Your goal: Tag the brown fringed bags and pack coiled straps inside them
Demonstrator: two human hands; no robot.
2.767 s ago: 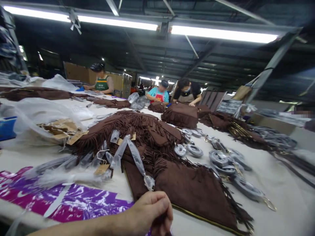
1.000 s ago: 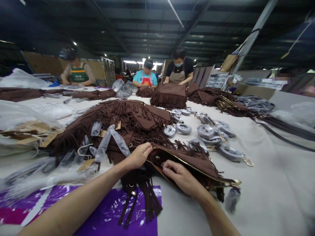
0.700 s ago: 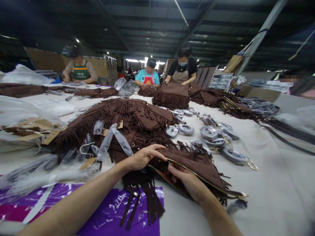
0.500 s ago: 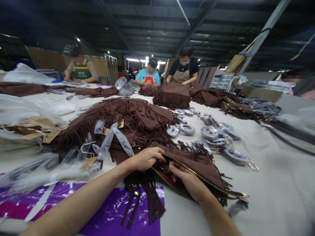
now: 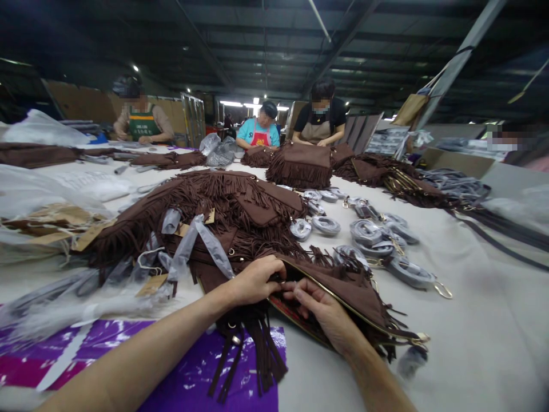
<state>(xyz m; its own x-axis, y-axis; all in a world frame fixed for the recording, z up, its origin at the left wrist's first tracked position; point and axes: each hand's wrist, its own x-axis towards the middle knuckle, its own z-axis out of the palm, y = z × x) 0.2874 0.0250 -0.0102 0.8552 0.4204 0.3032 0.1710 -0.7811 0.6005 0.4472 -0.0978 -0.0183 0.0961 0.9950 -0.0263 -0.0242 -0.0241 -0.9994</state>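
A brown fringed bag (image 5: 349, 294) lies in front of me with its gold zipper undone and its mouth gaping. At the left end of that opening my left hand (image 5: 257, 280) is closed, thumb and fingers curled in at the rim. My right hand (image 5: 319, 306) reaches into the mouth from the right, fingers bent and pinched close to the left fingertips. What either pinch holds is hidden by the fingers and the dark interior. Long tassels (image 5: 268, 355) hang from the bag's left end over a purple plastic sheet (image 5: 201, 372).
Behind the bag is a heap of brown fringed bags (image 5: 214, 200). Wrapped grey straps (image 5: 371, 234) with metal clips lie to the right. Paper tags (image 5: 64, 229) and clear plastic wrapping (image 5: 81, 297) cover the left side. Several co-workers, including a person in a green apron (image 5: 143, 123), are across the table.
My left fingers have curled further into the bag's opening, towards my right fingertips. My right hand stays inside the mouth, slightly shifted. The bag has barely moved.
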